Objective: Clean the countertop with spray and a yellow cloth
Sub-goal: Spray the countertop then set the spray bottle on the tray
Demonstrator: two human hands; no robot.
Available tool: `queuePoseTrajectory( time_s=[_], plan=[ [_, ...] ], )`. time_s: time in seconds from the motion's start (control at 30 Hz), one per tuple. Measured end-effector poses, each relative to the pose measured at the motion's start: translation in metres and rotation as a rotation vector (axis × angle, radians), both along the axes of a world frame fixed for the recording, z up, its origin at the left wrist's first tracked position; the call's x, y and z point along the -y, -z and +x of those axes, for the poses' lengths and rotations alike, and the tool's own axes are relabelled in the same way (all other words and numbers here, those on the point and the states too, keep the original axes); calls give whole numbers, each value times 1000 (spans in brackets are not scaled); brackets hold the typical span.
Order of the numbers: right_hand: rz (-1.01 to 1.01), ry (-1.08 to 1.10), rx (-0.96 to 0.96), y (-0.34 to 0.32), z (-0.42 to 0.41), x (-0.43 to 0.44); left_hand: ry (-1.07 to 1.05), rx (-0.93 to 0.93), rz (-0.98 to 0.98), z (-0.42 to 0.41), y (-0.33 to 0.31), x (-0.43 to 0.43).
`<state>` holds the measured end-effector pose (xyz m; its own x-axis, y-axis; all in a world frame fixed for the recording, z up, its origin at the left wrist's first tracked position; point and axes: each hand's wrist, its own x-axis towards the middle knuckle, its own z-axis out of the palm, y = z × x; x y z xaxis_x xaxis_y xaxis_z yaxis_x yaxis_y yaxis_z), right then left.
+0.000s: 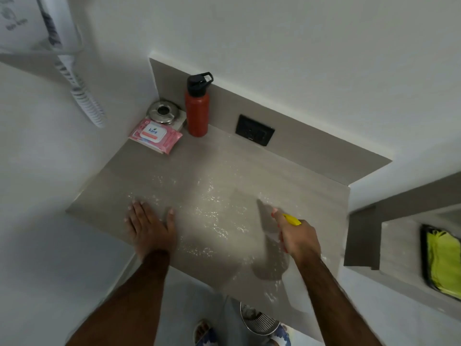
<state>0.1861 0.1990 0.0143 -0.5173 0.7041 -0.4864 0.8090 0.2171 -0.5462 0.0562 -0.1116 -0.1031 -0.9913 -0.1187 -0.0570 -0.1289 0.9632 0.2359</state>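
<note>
Two hands: the left hand (147,228) and the right hand (298,237). One spray bottle (291,219) in the right grip. Beyond it on one desk (199,171): one red water bottle (197,108), one pink wipes pack (156,134), one steel ashtray (163,112). One yellow cloth (444,263) lies right of the grip.

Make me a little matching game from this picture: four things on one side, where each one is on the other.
Things:
1. red bottle
2. yellow cloth
3. pack of wipes
4. left hand

Places:
A. in the black tray on the right
B. flat on the countertop's front edge
C. standing against the back wall
D. in the far left corner, beside the metal dish

Pairs: 1-C, 2-A, 3-D, 4-B
</note>
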Motion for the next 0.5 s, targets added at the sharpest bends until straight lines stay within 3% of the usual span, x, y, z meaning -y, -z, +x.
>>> queuePoseTrajectory(
  time_s=[0.3, 0.43, 0.5],
  plan=[
    [-219, -301, -31, 4, 16, 49, -8, -4, 0, -1, 5, 3],
    [-213, -412, 27, 8, 18, 77, -11, 2, 0, 0, 1, 2],
    [-116, -439, 124, 9, 20, 87, -10, 6, 0, 1, 0, 2]
  ],
)
